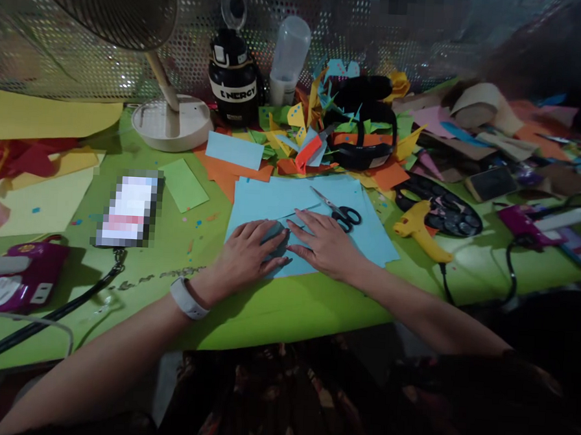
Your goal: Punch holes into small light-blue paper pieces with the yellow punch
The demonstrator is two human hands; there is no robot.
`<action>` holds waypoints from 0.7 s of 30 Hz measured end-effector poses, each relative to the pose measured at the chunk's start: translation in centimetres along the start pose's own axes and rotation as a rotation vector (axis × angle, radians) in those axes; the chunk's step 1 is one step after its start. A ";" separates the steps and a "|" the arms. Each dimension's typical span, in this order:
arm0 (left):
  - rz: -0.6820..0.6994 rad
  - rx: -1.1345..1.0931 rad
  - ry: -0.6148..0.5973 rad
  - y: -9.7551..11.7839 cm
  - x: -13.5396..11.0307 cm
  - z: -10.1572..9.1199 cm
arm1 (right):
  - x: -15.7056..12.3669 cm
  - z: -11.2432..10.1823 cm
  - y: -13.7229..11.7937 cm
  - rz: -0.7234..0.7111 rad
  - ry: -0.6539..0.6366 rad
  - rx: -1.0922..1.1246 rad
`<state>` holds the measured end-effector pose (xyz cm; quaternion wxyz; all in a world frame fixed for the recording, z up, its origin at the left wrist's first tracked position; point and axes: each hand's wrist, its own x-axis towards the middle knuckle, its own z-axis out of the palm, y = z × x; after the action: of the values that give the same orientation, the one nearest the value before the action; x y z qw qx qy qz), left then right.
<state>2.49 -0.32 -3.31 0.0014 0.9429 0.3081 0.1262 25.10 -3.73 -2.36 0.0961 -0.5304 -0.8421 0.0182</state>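
Light blue paper lies in loose, overlapping sheets on the green table. My left hand rests flat on its near part, fingers stretched to the right. Beside it my right hand also lies flat, fingers spread towards the left, close to the left fingertips. Both are pressing on a blue piece whose edge shows just above the fingers; whether it is folded I cannot tell, as the hands cover most of it. Scissors with black handles lie on the paper just beyond my right hand.
A phone and a green paper strip lie left. A yellow glue gun with a cord sits right. Behind stand a fan, a black bottle and a clear bottle, beside heaped paper scraps.
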 end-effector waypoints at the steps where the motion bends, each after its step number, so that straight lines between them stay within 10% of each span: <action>1: 0.000 0.002 0.003 0.0 0.0 0.0 | 0.0 0.0 0.0 0.000 -0.004 -0.001; 21: 0.076 0.106 -0.069 0.2 1.1 -1.2 | -1.3 -2.2 2.1 0.110 0.048 0.035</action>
<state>3.16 0.11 -1.89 -0.0429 0.9565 0.2779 0.0773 27.86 -4.11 -0.70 0.1245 -0.5742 -0.8088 0.0253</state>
